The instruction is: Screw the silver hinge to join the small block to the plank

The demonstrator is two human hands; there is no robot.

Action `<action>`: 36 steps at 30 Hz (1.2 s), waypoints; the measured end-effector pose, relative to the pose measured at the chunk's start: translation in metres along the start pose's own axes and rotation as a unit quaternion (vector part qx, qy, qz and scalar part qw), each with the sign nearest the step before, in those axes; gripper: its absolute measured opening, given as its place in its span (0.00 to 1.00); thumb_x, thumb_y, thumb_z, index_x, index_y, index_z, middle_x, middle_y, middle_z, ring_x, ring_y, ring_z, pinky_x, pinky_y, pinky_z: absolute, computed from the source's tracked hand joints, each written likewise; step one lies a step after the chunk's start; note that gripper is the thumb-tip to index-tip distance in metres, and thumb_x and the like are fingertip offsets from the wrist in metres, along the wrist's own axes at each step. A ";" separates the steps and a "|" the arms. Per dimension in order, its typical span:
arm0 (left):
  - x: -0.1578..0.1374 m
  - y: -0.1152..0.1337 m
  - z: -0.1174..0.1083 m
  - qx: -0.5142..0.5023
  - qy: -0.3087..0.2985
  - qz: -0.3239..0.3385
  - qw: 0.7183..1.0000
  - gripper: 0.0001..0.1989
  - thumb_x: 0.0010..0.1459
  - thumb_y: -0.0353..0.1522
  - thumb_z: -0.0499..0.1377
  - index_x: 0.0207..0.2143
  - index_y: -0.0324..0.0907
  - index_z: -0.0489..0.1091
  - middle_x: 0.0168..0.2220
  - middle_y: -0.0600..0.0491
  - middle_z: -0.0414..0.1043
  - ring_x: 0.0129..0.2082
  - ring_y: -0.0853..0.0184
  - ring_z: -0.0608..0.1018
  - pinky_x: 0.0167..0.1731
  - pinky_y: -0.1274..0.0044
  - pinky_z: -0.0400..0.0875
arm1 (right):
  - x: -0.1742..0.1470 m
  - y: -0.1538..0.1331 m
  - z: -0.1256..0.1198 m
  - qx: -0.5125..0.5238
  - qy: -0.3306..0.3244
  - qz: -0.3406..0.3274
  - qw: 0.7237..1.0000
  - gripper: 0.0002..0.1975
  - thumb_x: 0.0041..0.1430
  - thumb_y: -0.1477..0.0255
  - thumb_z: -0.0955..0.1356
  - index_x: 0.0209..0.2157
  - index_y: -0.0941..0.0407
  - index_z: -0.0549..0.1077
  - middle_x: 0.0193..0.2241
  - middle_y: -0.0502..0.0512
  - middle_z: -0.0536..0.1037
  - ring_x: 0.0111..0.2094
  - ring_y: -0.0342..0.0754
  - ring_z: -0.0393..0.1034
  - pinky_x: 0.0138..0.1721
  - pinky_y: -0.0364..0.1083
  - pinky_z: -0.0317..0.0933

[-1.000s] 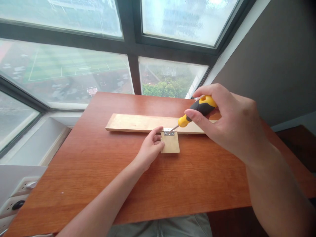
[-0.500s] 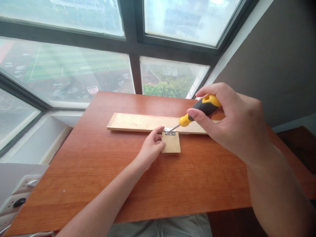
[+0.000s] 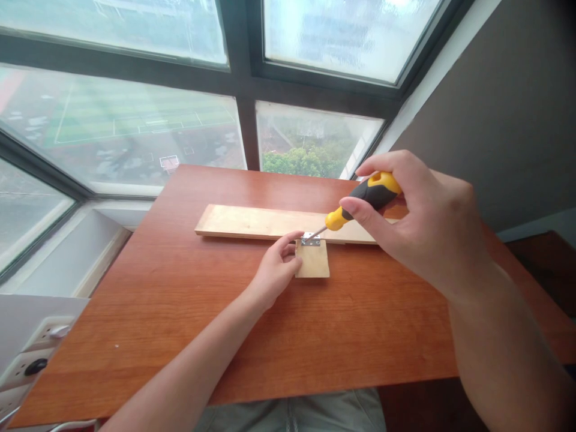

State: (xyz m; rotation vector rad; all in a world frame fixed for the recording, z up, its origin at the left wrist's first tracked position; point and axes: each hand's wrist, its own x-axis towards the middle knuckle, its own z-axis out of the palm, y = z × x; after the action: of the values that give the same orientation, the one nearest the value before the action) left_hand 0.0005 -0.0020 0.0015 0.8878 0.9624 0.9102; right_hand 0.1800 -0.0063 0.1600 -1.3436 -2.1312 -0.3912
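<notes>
Two grips busy here. My right grip [image 3: 427, 225] is curled round a yellow-and-black screwdriver [image 3: 369, 194], tip at a small silver metal hinge [image 3: 314, 242] where the squarish pale-wood piece [image 3: 314, 264] meets a long pale-wood plank [image 3: 252, 221] on the reddish-brown wooden bench [image 3: 333, 336]. My left grip [image 3: 275, 268]'s closed on the squarish piece's left edge.

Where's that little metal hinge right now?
In the head view, the hinge is near the center, spanning the small block and the long board, at the tip of the screwdriver, just right of the left hand.
</notes>
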 end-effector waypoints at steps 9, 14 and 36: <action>0.002 -0.004 -0.003 0.004 -0.016 0.011 1.000 0.24 0.49 0.26 0.61 0.51 0.42 0.70 0.45 0.47 0.76 0.44 0.61 0.77 0.38 0.76 0.70 | -0.001 0.001 0.000 -0.011 -0.001 0.005 1.000 0.13 0.60 0.60 0.67 0.43 0.52 0.71 0.30 0.51 0.76 0.26 0.47 0.69 0.29 0.47 0.62; 0.001 -0.002 -0.002 0.008 -0.014 0.010 1.000 0.22 0.50 0.26 0.61 0.49 0.42 0.70 0.45 0.47 0.76 0.43 0.61 0.77 0.38 0.76 0.70 | 0.001 0.000 -0.002 -0.011 -0.009 0.001 1.000 0.13 0.60 0.61 0.67 0.42 0.54 0.71 0.30 0.52 0.77 0.25 0.46 0.68 0.28 0.46 0.61; 0.000 0.001 0.000 0.015 -0.008 0.014 1.000 0.20 0.51 0.26 0.61 0.49 0.41 0.70 0.46 0.47 0.75 0.44 0.63 0.77 0.39 0.76 0.70 | -0.001 -0.002 -0.001 0.000 0.002 0.009 1.000 0.12 0.59 0.61 0.69 0.41 0.51 0.71 0.30 0.50 0.77 0.26 0.47 0.70 0.30 0.48 0.61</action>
State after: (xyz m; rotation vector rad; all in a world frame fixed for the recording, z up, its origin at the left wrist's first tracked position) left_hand 0.0006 -0.0018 0.0022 0.9352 0.9537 0.9122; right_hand 0.1793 -0.0083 0.1606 -1.3602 -2.1131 -0.3865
